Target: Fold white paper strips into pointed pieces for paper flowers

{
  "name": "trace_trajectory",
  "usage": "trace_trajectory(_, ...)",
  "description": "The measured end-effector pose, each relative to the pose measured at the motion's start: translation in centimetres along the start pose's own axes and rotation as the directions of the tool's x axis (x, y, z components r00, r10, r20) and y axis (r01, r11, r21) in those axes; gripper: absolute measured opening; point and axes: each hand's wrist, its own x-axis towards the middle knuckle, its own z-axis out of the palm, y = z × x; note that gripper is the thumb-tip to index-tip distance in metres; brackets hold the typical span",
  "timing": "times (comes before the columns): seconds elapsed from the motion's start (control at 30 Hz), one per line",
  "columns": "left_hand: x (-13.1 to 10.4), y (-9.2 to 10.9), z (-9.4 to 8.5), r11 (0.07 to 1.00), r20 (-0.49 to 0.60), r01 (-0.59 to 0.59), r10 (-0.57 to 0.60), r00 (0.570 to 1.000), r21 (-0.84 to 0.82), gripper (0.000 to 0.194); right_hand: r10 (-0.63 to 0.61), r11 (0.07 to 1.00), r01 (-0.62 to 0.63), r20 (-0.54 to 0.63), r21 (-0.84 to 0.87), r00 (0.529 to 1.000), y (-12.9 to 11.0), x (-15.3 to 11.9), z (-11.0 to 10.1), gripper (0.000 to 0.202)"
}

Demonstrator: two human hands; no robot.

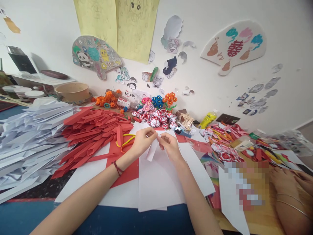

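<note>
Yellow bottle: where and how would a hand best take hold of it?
Probably around the upper body of the yellow bottle, below its cap, coming from above and the front: it leans, cap end raised, and colored strips lie by its lower end.

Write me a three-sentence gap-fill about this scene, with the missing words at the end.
The left hand and right hand hold a white strip made of ____. Beside the white heap lies another heap, coloured ____. The two big sheets on the wall are ____.

Missing words: paper; red; yellow.
</note>
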Motion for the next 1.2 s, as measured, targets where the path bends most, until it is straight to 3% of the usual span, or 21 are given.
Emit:
trace_trajectory(0.27, -0.4, 0.5, 0.6, 0.979, -0.001, -0.027, 0.027, 1.000, 0.202, 0.026, -0.023, 0.994, 0.027, -0.046, 0.106, 0.999, 0.5, 0.0, 0.3, 0.021)
trace_trajectory(0.5, -0.5, 0.4, 0.8, 0.981, 0.014, -0.060, 0.059, 0.998, 0.186, 0.023, -0.039, 0.989, 0.055, -0.113, 0.141, 0.993, 0.3, 0.0, 0.3, 0.021)
trace_trajectory(0.7, -0.5, 0.2, 0.6, 0.981, 0.027, -0.081, 0.077, 0.997, 0.178, 0.025, 0.055, 0.994, -0.044, -0.112, 0.101, 0.992, 0.4, 0.0, 0.5, 0.025)
trace_trajectory(0.93, -0.5, 0.3, 0.9, 0.978, 0.055, -0.064, 0.055, 0.997, 0.196, 0.029, -0.082, 0.996, 0.075, -0.175, -0.049, 0.981, 0.3, 0.0, 0.3, 0.027)
trace_trajectory(1.2, -0.4, 0.0, 1.1, 0.982, 0.098, -0.070, 0.053, 0.994, 0.178, 0.028, -0.157, 0.988, 0.148, -0.264, -0.052, 0.952, 0.2, -0.1, 0.4, 0.024)
